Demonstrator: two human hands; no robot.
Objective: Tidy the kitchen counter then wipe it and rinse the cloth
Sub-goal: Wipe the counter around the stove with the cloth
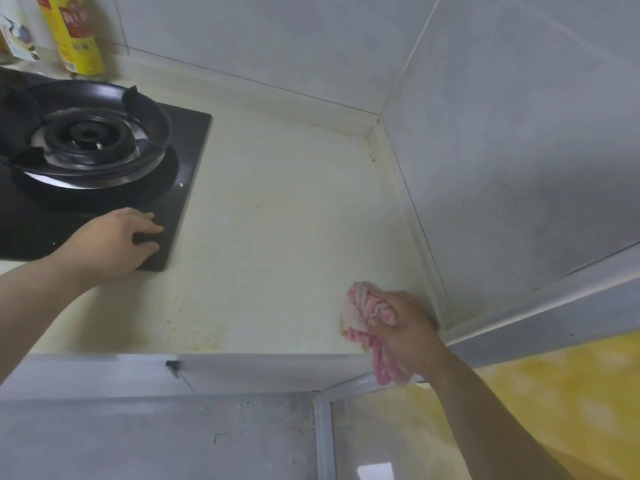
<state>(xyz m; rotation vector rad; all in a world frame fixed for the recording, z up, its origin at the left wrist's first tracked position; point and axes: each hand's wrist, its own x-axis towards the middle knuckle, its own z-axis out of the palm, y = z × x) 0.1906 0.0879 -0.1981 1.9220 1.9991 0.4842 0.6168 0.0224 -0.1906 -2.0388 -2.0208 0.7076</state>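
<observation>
Grip: left hand lies loose on the hob with relaxed fingers and holds nothing; right hand is curled tight round a bunched pink and white cloth.
Far left, back: a yellow bottle and a white carton stand against the wall tiles, behind the hob.
Hob: black glass hob with one burner; the left hand rests on its front right corner, just beside the bare worktop.
Counter: the cream counter runs from the hob's right edge to the side wall; yellowish marks show along the front edge, and a few crumbs sit near the back right corner.
Cloth: pressed on the counter at its front right corner, with one end hanging over the front edge below the hand.
Right: the side wall is just beside the right hand's knuckles.
Key relation: the unwiped stretch lies to the left of the cloth and away toward the back; the right hand is the nearer one and already has the cloth, while the left only braces.
Step, as I judge it: wiping is under way, rinsing not yet reached.
Next move: likely a sweep leftward toward the hob edge, or back along the wall to the crumbs.
</observation>
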